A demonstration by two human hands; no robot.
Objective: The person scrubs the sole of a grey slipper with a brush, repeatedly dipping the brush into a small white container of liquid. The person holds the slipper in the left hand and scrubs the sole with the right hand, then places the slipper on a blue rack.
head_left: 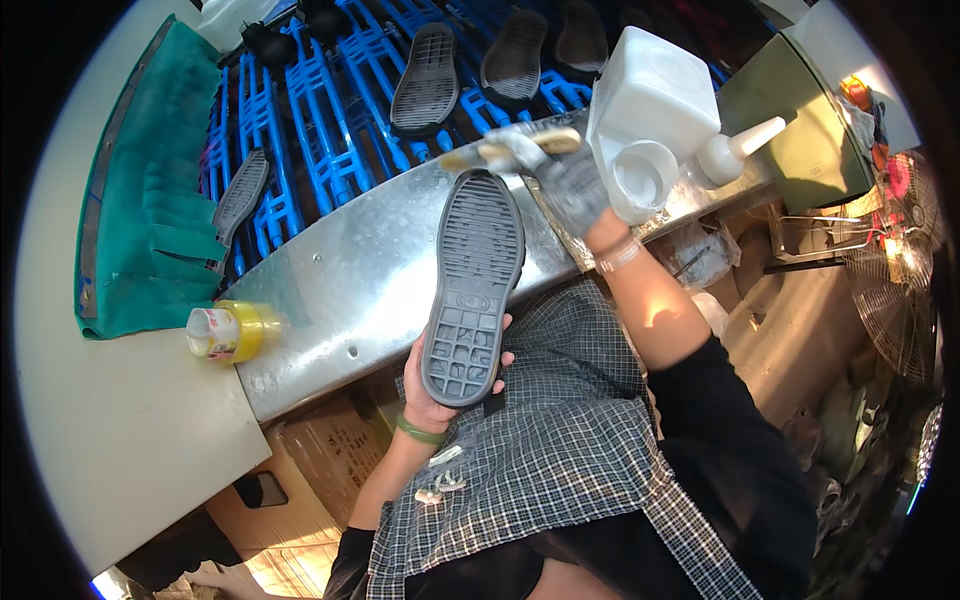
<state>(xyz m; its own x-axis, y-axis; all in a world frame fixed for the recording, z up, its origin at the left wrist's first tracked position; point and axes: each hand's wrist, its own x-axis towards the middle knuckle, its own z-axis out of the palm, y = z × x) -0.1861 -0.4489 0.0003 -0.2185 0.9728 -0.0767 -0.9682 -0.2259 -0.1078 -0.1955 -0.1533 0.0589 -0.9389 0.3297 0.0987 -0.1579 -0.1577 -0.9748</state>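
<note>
My bare left hand (427, 382) holds a grey rubber shoe sole (472, 285) from beneath, near its lower end, with the gridded, ribbed face up. Over the sole's top end, my right hand (566, 180), in a grey glove and blurred, grips a brush with a wooden handle (559, 140). The brush's bristles point left; whether they touch the sole I cannot tell. Just right of that hand, a white cut plastic container (641, 180) stands open on the metal ledge (337, 277).
More soles (426, 79) lie on a rack of blue plastic bars (322, 120). A white plastic jug (660, 82), a nozzle bottle (724, 159) and a green box (802, 127) stand at right. Yellow tape rolls (244, 330) and a green fringed curtain (142, 202) are at left.
</note>
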